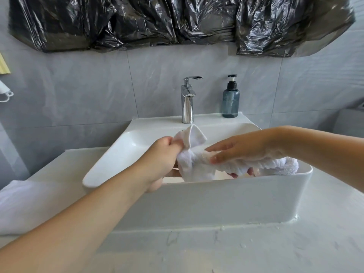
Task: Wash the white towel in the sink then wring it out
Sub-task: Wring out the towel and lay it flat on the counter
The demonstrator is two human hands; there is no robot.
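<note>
Towel (194,164) was held bunched above the sink (216,196), over the basin near its front wall, stretched between both hands. Left hand (164,156) was clamped on the towel's left end: fingers (173,143) curled tight round the cloth, with one corner of the towel sticking up past the knuckles toward the tap (187,101). Right hand (240,147) was wrapped over the towel's middle and right part; its upper fingers lay fairly straight along the top of the cloth, while fingertips were seen curling under the bunch from below, so the cloth was gripped rather than merely touched. A fluffy right end of the towel was seen poking out beyond the right wrist, close to the sink's right rim. Whether the towel touched the basin floor could not be told, since the front wall hid it.

Tap was mounted at the back centre of the sink, chrome, lever on top; no water stream was visible from it. Soap bottle (230,99), blue-grey with a black pump, was stood on the sink's back ledge just right of the tap. Sink was set on a pale counter (236,249), with droplets or specks seen along the joint at the sink's base. White cloth (17,205) was lain on the counter at far left. Black plastic sheeting (177,20) was hung across the tiled wall above.
</note>
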